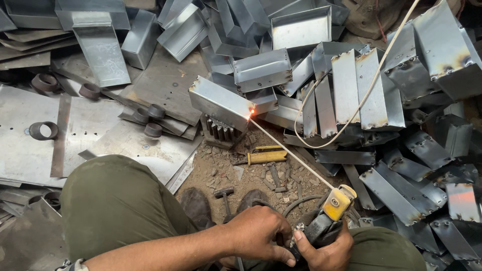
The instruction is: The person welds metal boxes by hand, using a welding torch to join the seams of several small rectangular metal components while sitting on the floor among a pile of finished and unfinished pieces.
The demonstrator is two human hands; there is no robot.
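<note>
Both hands, the left hand [258,233] and right hand [326,253], clasp the electrode holder [329,211] near the knees, its welding rod [291,153] glowing at the right corner of the sheet-metal box [218,103] on the ribbed block [221,131]; a steady, braced tip suits this seam best.
</note>
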